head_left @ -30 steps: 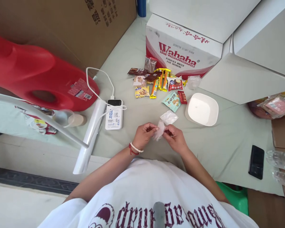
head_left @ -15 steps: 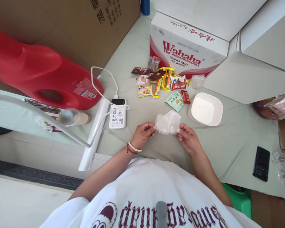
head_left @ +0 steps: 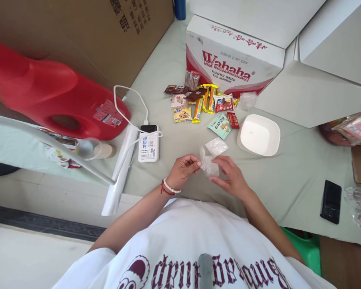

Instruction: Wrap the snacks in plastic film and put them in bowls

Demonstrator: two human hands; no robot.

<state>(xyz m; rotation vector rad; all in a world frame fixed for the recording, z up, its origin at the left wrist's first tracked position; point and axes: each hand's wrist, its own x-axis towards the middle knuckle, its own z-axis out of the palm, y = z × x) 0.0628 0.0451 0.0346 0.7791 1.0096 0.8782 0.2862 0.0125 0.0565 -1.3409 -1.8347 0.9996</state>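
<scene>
Near the front edge of the bench [head_left: 180, 140], the left hand [head_left: 182, 172] pinches plastic film [head_left: 209, 167], now bunched narrower (mid-fold, apparently), the right hand [head_left: 235, 178], fingers parted, beside it.

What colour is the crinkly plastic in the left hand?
The crinkly plastic is whitish and see-through, seen in the head view.

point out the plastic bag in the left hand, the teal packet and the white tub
plastic bag [head_left: 209, 167]: head view, on its crumpled middle
teal packet [head_left: 220, 125]: head view, on its printed front
white tub [head_left: 254, 137]: head view, on its inside floor
</scene>
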